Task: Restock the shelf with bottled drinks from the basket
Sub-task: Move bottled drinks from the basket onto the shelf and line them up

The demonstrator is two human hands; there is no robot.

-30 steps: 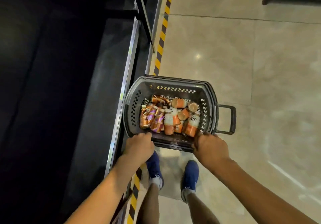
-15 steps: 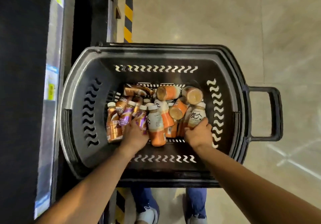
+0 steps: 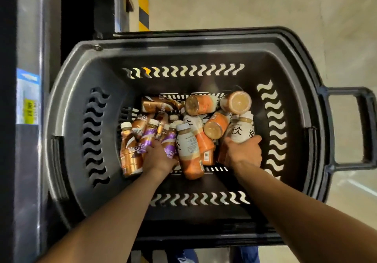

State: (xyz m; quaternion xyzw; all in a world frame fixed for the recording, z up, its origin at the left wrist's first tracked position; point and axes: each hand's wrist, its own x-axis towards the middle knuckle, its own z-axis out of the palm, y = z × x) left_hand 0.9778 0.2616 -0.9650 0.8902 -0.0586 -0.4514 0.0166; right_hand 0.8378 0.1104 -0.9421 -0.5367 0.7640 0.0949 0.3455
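Inside the black slotted plastic basket (image 3: 81,107), both hands had come down from its near rim onto the heaped bottles. The left hand (image 3: 158,157) closed its fingers on a purple-labelled coffee bottle (image 3: 170,143); the right hand (image 3: 243,151) clamped a white-labelled orange bottle (image 3: 243,129), so picking had begun.

"NESCAFE" is read in part on the copper bottle (image 3: 130,152) and purple bottles (image 3: 169,142). Large Chinese characters are printed on the white bottle (image 3: 243,132).

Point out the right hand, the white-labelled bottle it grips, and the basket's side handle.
right hand (image 3: 243,150): head view, back of the hand.
white-labelled bottle (image 3: 243,129): head view, label.
basket handle (image 3: 370,128): head view, outer bar.
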